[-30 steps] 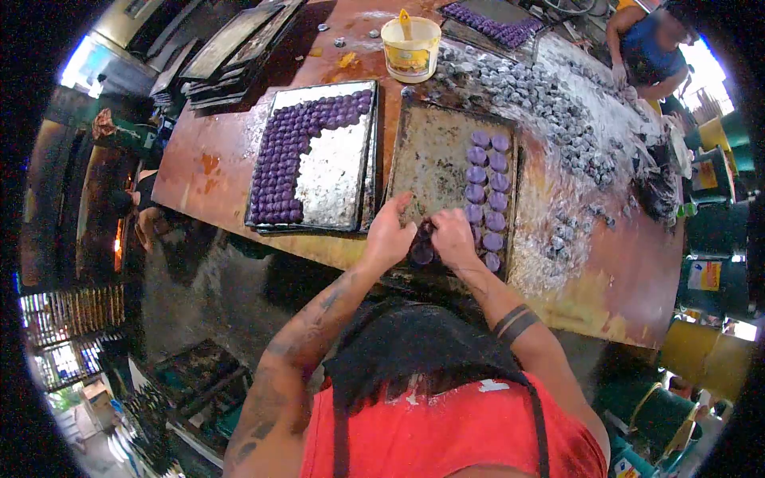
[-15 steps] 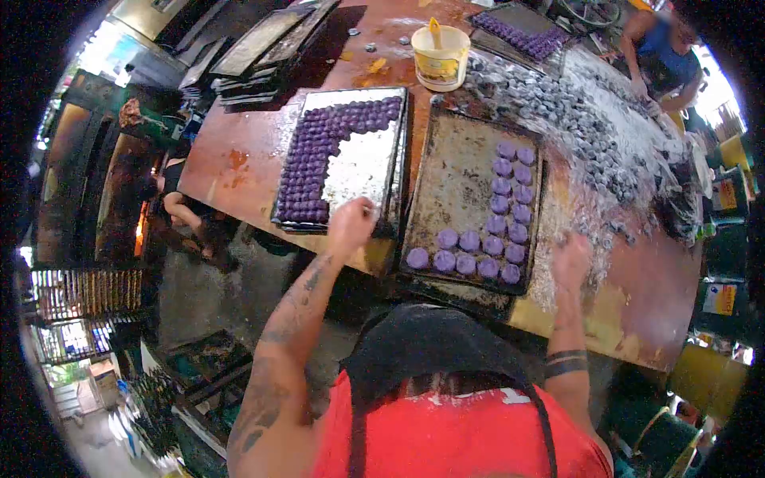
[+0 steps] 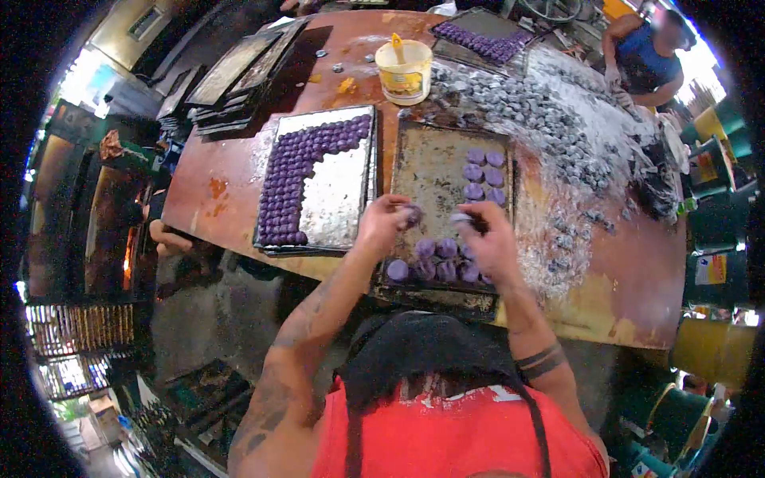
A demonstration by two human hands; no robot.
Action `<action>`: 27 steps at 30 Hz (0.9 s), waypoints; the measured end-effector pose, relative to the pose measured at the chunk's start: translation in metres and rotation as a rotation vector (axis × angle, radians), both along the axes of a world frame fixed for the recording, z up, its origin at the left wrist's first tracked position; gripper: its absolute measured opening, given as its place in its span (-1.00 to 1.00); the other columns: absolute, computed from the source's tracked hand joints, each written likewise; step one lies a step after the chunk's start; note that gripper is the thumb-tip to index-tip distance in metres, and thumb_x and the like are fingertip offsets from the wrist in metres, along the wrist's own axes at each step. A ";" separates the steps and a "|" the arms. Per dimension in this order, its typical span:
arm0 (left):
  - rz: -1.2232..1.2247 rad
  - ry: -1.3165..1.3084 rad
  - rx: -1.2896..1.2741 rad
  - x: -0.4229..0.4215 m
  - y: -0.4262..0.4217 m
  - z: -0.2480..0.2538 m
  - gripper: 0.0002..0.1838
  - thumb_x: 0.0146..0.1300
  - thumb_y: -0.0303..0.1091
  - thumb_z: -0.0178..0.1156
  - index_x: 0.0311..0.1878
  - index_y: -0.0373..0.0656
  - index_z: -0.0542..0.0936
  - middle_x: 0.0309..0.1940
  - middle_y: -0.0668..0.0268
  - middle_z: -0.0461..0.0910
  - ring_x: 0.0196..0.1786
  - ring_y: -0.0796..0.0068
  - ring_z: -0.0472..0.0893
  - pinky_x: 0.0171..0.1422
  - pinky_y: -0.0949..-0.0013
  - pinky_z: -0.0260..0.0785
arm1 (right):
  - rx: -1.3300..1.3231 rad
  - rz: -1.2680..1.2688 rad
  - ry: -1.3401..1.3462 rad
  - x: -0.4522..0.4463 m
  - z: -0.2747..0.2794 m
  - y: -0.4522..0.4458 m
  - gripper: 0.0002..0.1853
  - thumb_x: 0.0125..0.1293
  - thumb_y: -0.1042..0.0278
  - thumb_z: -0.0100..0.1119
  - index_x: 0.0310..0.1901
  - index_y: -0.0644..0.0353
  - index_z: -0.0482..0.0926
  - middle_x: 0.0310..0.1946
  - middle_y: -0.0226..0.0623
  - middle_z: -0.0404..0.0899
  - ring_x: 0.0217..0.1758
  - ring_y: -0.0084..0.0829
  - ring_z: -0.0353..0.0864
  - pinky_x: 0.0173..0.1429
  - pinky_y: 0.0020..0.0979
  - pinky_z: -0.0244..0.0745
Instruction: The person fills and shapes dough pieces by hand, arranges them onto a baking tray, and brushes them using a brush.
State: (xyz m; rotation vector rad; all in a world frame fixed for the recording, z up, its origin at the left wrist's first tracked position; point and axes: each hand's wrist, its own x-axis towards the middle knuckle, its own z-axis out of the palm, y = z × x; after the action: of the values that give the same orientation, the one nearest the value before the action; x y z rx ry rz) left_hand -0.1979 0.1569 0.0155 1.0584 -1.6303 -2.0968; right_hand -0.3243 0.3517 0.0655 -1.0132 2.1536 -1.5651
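My left hand [image 3: 381, 223] is closed on a dark purple dough ball [image 3: 413, 213], above the left part of a worn metal baking tray [image 3: 426, 155]. Over the same tray, my right hand [image 3: 490, 239] pinches a pale, floury dough piece [image 3: 460, 217], partly covered by the fingers. Flattened purple dough rounds [image 3: 474, 172] stand in rows along the tray's right side and near edge; my right hand hides some of them. To the left, a second tray [image 3: 335, 207] bears packed dark purple balls [image 3: 283, 179].
Flour-dusted dough balls [image 3: 510, 107] spread over the right of the table [image 3: 629, 271]. A white bucket [image 3: 404, 76] with an orange-handled tool stands behind. Stacked trays [image 3: 239, 72] lie far left. A co-worker [image 3: 645, 60] is at the far right; another person's arm [image 3: 169, 239] shows left.
My right hand has moved left from the floury table to above the near tray. My left hand has moved right, from the ball-filled tray toward it. The view has shifted slightly.
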 end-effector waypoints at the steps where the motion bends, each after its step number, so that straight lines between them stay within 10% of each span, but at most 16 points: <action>1: -0.038 0.046 0.051 -0.006 0.015 0.008 -0.69 0.20 -0.52 0.20 0.03 -0.30 0.56 -0.24 0.26 0.66 -0.30 0.54 0.59 -0.17 0.47 0.46 | -0.032 0.052 0.136 0.004 0.003 -0.009 -0.72 0.16 0.52 0.32 -0.07 0.22 0.61 -0.20 -0.29 0.63 -0.10 -0.40 0.61 0.03 -0.38 0.51; 7: -0.022 0.206 0.271 -0.013 0.060 0.045 -0.65 0.31 -0.53 0.12 0.17 -0.26 0.49 -0.10 0.27 0.60 -0.09 0.50 0.57 0.04 0.42 0.46 | 0.001 0.124 0.493 0.007 -0.007 -0.021 -0.67 0.05 0.62 0.27 -0.08 0.23 0.63 -0.13 -0.19 0.59 -0.06 -0.18 0.60 0.06 -0.28 0.50; 14: -0.119 0.249 0.122 -0.014 0.053 0.052 -0.67 0.33 -0.48 0.20 0.15 -0.27 0.51 -0.09 0.29 0.61 -0.07 0.50 0.57 0.06 0.41 0.45 | 0.093 0.212 -0.001 -0.004 0.002 -0.008 -0.66 0.21 0.34 0.34 0.01 0.23 0.57 -0.16 -0.17 0.63 -0.14 -0.23 0.64 -0.02 -0.30 0.55; 18: -0.026 0.266 0.392 -0.018 0.063 0.091 -0.74 0.32 -0.47 0.23 0.04 -0.31 0.58 -0.12 0.30 0.65 -0.11 0.51 0.60 0.01 0.43 0.46 | -0.303 0.121 -0.653 -0.008 -0.023 -0.016 -0.67 0.30 0.34 0.27 0.03 0.28 0.52 -0.16 -0.25 0.64 -0.12 -0.37 0.64 -0.01 -0.37 0.56; 22: -0.023 0.155 -0.134 -0.024 0.054 0.091 -0.81 0.28 -0.52 0.24 -0.05 -0.31 0.62 -0.13 0.30 0.66 -0.02 0.50 0.60 0.08 0.43 0.45 | -0.421 0.025 -0.710 0.021 0.035 -0.032 -0.78 0.34 0.50 0.20 -0.01 0.29 0.51 -0.14 -0.33 0.60 -0.14 -0.52 0.57 0.00 -0.44 0.52; 27: 0.043 0.388 -0.349 -0.023 0.076 0.069 -0.68 0.29 -0.57 0.20 0.11 -0.36 0.50 -0.11 0.25 0.62 -0.10 0.43 0.64 0.05 0.39 0.51 | -0.059 -0.156 0.324 0.009 0.034 -0.032 -0.68 0.15 0.47 0.28 -0.02 0.11 0.63 -0.03 -0.18 0.62 -0.01 -0.15 0.61 0.06 -0.28 0.55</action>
State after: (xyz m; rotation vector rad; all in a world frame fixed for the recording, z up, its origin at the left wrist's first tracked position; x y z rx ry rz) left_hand -0.2211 0.2326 0.0847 0.5316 -1.6680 -1.7617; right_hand -0.3149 0.3194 0.0991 -1.2161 2.4663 -1.6366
